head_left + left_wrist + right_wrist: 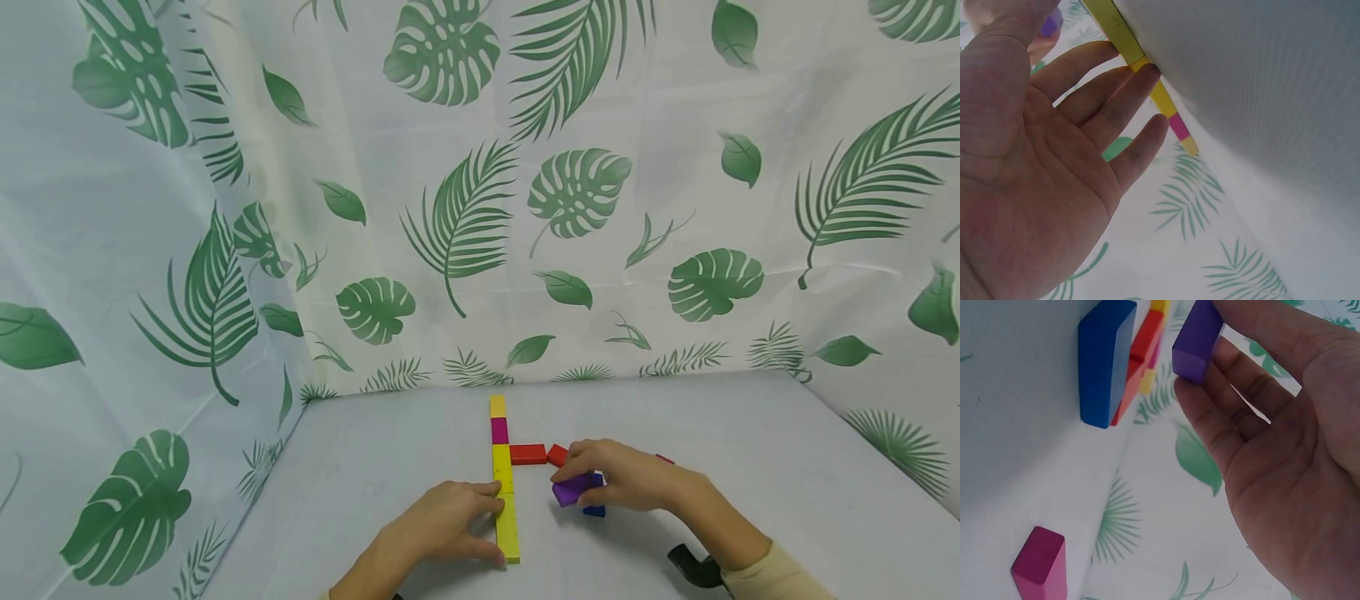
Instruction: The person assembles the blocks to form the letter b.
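My right hand (633, 477) pinches a purple block (572, 490) between thumb and fingers, held up above the table. A blue block (1104, 362) lies close by, partly hidden behind that hand in the head view. My left hand (446, 521) has its fingers spread along the left side of a straight row of blocks, fingertips right at the long yellow blocks (507, 533). Farther along the row come a magenta block (499, 431) and a pale yellow end block (497, 406). A red block (528, 454) branches off to the right, followed by a second, angled red block (557, 455).
A separate magenta block (1040, 556) lies on the white tabletop (405, 442), mostly hidden behind the right hand in the head view. A black curved piece (693, 567) shows at the right wrist. Leaf-patterned sheets (465, 333) hang around the table.
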`<move>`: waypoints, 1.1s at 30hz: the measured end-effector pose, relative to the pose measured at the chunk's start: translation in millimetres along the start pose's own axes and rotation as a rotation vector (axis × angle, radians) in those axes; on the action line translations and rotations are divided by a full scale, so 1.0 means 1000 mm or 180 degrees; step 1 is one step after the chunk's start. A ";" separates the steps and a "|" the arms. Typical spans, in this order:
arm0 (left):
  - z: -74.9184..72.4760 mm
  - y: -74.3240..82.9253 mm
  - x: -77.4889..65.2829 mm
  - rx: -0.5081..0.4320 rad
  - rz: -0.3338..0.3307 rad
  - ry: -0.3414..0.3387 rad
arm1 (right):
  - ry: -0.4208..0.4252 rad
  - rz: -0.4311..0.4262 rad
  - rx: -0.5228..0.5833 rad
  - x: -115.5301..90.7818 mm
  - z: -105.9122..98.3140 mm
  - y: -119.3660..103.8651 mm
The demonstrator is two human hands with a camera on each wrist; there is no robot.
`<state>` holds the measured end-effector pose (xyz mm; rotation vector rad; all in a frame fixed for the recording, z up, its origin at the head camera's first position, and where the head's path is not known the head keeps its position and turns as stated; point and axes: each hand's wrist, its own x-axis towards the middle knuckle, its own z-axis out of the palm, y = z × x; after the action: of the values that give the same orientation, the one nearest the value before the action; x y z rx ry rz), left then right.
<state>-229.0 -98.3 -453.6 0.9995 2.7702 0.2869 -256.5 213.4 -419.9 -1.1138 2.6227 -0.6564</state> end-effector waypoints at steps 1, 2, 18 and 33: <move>0.000 0.000 0.000 0.0016 0.0017 0.0010 | -0.0009 -0.0014 -0.0028 0.000 0.000 -0.001; 0.000 0.000 0.000 0.0021 0.0025 0.0015 | -0.0017 -0.0035 -0.0041 0.000 0.001 -0.002; 0.000 0.001 -0.001 0.0074 0.0021 0.0020 | -0.0264 -0.0120 0.0134 0.004 0.011 -0.012; 0.001 -0.001 0.000 0.0034 0.0015 -0.0006 | -0.0511 -0.0246 0.0169 0.011 0.027 -0.013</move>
<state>-229.5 -99.1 -454.9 1.0085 2.7707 0.2721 -246.0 189.0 -438.1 -1.2043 2.4246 -0.6204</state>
